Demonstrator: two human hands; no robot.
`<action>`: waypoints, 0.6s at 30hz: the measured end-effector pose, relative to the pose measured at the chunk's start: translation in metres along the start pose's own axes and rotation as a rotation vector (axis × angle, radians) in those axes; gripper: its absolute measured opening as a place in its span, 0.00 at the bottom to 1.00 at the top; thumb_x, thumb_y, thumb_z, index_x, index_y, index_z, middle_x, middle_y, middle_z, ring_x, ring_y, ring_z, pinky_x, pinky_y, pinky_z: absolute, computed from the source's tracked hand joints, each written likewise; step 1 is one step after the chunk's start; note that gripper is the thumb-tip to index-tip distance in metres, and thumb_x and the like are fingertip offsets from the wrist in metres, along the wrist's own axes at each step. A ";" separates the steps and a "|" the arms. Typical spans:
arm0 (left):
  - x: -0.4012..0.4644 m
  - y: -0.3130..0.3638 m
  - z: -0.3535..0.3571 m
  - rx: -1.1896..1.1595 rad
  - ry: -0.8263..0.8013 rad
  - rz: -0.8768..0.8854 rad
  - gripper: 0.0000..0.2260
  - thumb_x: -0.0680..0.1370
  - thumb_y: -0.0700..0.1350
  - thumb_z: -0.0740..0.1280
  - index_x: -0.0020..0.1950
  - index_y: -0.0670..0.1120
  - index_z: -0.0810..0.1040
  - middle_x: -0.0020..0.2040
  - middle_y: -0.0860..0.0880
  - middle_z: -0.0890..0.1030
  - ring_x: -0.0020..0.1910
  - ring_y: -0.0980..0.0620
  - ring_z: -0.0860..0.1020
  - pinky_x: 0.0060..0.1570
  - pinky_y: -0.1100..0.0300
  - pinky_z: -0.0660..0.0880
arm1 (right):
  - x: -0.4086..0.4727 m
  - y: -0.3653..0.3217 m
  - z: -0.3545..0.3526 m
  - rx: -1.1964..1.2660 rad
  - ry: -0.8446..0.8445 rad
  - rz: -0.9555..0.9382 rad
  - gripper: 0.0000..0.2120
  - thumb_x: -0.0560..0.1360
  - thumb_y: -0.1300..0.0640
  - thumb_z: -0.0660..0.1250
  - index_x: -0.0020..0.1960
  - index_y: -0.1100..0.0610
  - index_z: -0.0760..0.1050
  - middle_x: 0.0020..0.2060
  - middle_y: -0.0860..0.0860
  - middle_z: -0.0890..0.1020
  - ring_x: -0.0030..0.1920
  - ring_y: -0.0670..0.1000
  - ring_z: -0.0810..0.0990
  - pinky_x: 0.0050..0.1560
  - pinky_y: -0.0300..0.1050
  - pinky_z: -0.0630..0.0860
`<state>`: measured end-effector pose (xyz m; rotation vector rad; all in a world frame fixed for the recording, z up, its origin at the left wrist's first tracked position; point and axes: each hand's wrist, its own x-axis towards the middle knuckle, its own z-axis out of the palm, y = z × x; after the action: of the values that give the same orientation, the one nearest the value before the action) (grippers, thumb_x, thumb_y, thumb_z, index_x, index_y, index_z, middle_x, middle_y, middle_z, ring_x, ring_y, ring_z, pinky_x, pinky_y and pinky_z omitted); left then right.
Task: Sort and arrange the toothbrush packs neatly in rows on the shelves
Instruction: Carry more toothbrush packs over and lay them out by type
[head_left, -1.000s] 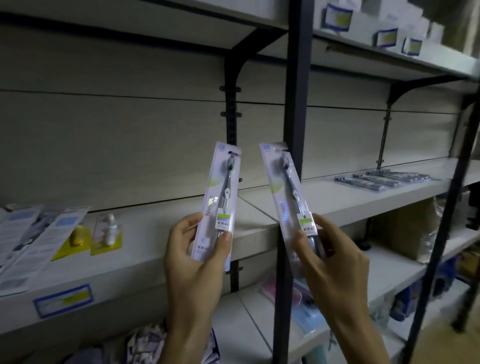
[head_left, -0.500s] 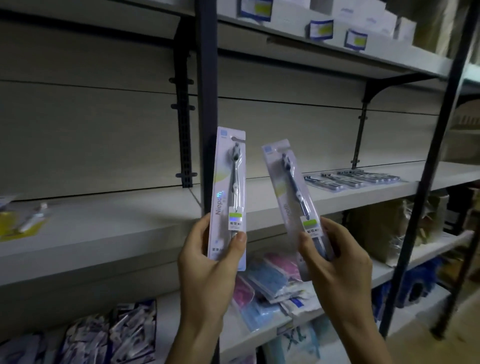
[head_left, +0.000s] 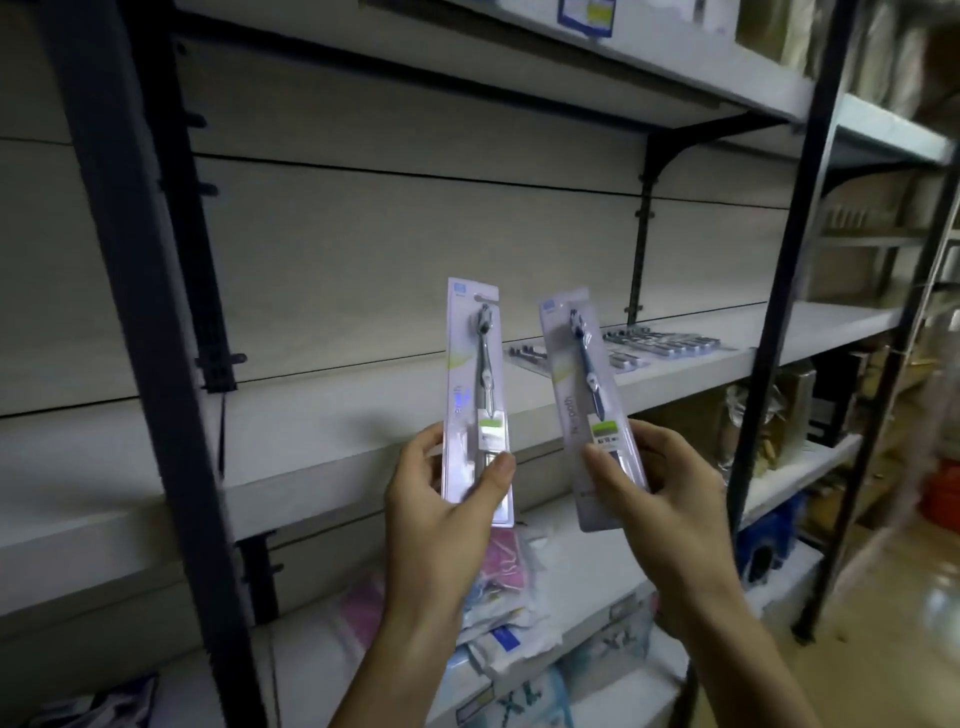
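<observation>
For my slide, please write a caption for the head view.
Each hand, left hand and right hand, holds one toothbrush pack upright before a shelf.

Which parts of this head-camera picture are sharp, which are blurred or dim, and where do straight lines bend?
Head view: both toothbrush packs, left and right, are fairly sharp, though their print is soft; the right edge by the floor is smeared; lighting is dim; the dark upright leans from wide-angle distortion.
</observation>
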<state>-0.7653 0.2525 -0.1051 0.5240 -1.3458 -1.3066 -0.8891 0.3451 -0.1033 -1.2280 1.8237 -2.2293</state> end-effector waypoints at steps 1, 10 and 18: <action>0.009 -0.005 0.011 -0.006 0.001 -0.001 0.18 0.69 0.37 0.75 0.57 0.46 0.77 0.49 0.51 0.83 0.44 0.56 0.83 0.42 0.63 0.78 | 0.013 0.006 -0.004 -0.013 -0.003 0.002 0.13 0.70 0.58 0.73 0.47 0.42 0.74 0.43 0.44 0.82 0.44 0.39 0.81 0.37 0.34 0.78; 0.089 -0.051 0.095 -0.029 0.015 -0.012 0.19 0.69 0.39 0.75 0.58 0.46 0.77 0.49 0.51 0.84 0.45 0.54 0.83 0.45 0.58 0.78 | 0.123 0.067 -0.028 -0.048 -0.025 0.078 0.13 0.70 0.58 0.74 0.53 0.50 0.77 0.41 0.48 0.85 0.39 0.47 0.84 0.33 0.40 0.79; 0.127 -0.089 0.171 -0.014 -0.029 -0.031 0.18 0.70 0.38 0.75 0.57 0.46 0.77 0.48 0.52 0.84 0.43 0.57 0.82 0.40 0.67 0.77 | 0.190 0.117 -0.077 -0.127 0.005 0.141 0.14 0.69 0.55 0.74 0.54 0.51 0.78 0.40 0.49 0.84 0.39 0.48 0.84 0.36 0.49 0.82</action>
<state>-0.9848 0.1811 -0.0907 0.5202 -1.3566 -1.3524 -1.1164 0.2827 -0.0965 -1.0745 2.0131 -2.0741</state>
